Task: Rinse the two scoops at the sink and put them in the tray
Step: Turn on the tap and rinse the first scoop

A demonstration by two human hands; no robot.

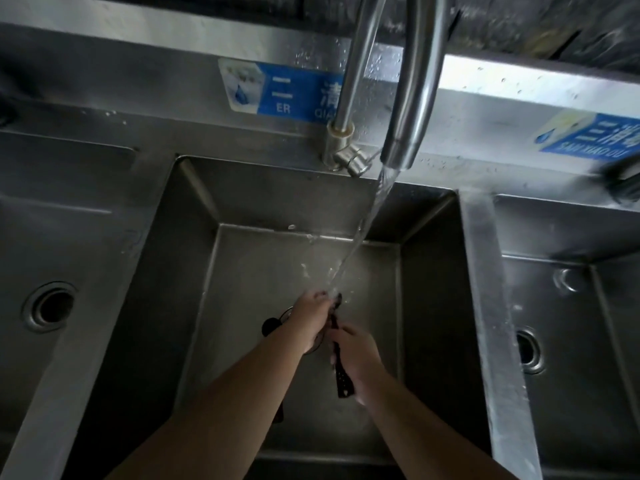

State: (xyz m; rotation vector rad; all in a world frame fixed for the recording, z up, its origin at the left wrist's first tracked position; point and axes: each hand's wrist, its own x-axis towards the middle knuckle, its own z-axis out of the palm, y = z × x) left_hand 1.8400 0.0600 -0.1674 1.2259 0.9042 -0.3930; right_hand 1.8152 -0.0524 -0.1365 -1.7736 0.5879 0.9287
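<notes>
Both forearms reach into the middle sink (242, 188), rinsing.
Right hand (356, 355) grips a dark scoop (341, 370) by its handle; left hand (311, 313) rubs its bowl under the stream (360, 237). Next, probably the second scoop; no tray visible.

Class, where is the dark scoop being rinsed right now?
In the head view, the dark scoop sits low in the middle sink basin, held between the left hand and right hand, under the water stream.

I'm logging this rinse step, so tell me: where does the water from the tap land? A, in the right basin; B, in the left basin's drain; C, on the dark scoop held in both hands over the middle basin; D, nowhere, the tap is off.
C: the stream from the tap meets the scoop, gripped by the left hand and right hand over the middle basin.
</notes>
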